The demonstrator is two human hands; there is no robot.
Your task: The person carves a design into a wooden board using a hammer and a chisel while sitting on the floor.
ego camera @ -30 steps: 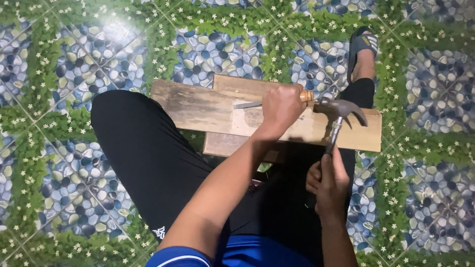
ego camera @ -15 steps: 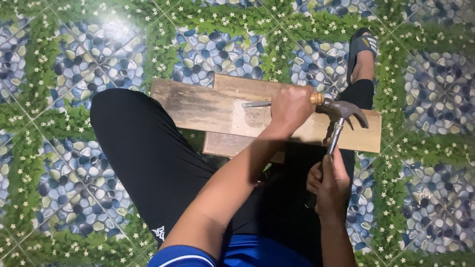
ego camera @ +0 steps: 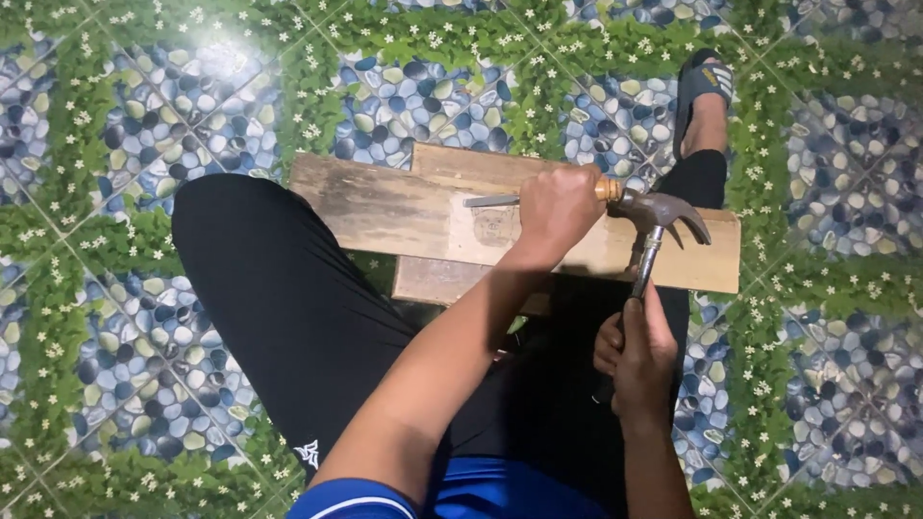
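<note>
left hand fisted tight round a wood-handled chisel, blade flat on the top plank, w/ another board under it. right hand clamped on a claw hammer, head touching chisel's butt end.

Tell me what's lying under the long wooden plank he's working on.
Under the long plank lies a second wooden board, sticking out at its far and near edges, on the patterned tile floor. Its middle is covered by the plank, and the left hand hides part of that.
</note>
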